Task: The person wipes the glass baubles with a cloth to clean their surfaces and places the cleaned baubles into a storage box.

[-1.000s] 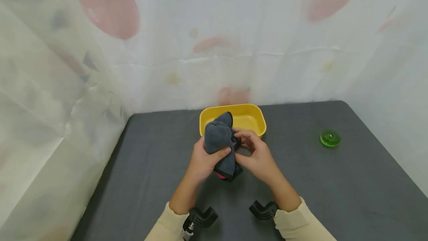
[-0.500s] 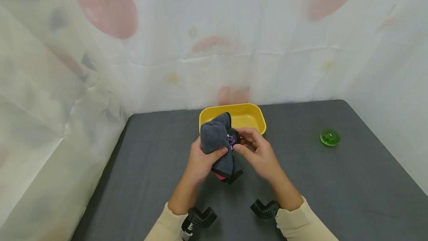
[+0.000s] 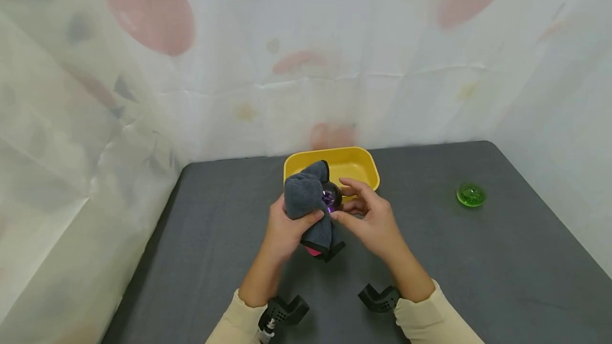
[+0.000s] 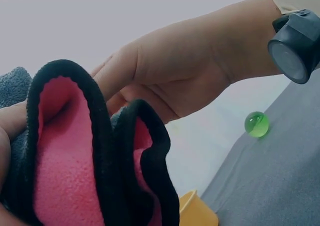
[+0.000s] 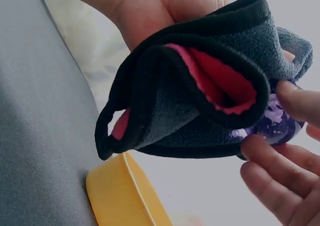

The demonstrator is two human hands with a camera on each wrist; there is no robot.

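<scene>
While the left hand [image 3: 287,227] clutches a bunched grey cloth [image 3: 308,203] with its thumb curled across the front, the right hand [image 3: 373,219] pinches a purple ball [image 3: 329,199] in its fingertips against that cloth. Both are held above the dark grey table [image 3: 478,264], just in front of the yellow tub [image 3: 363,166]. Soft and fleecy, the cloth is grey outside and pink inside, with a black sewn edge, and it folds over on itself. Glossy and mottled purple, the ball sits half wrapped in the folds. A green ball [image 3: 470,195] lies well apart on the right.
</scene>
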